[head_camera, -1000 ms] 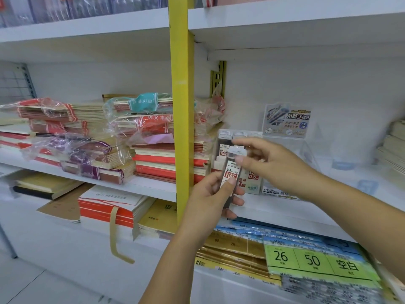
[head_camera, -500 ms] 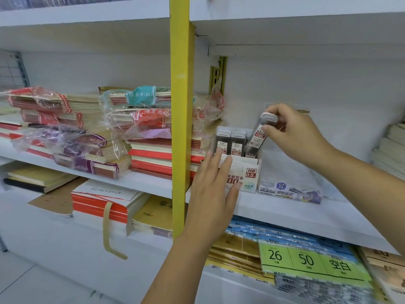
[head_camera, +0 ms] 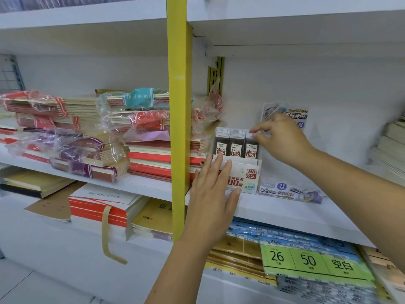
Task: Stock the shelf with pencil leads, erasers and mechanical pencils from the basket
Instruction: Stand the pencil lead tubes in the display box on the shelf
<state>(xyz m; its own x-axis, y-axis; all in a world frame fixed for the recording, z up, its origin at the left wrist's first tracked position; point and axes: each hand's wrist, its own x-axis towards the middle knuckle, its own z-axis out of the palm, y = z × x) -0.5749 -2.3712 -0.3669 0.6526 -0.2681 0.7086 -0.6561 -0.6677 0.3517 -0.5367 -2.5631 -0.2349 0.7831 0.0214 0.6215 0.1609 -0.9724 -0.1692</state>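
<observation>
Now, right hand [head_camera: 282,141] pinches cap of 0.5 HB lead case [head_camera: 251,148]. Case stands upright at 3 o'clock end of front row in display box [head_camera: 247,174] on shelf [head_camera: 285,211]. Left hand [head_camera: 210,194] lies flat, fingers straight and together, on box front at 7 o'clock. Risks I judge:
- Case not fully seated, tips on release.
- Light box skids toward 12 o'clock under hard press.
- Fingers knock neighbouring cases [head_camera: 228,143] at 9 o'clock.

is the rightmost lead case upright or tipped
Upright: the rightmost lead case stands level with its two neighbours in the display box, the right hand pinching its cap.
</observation>
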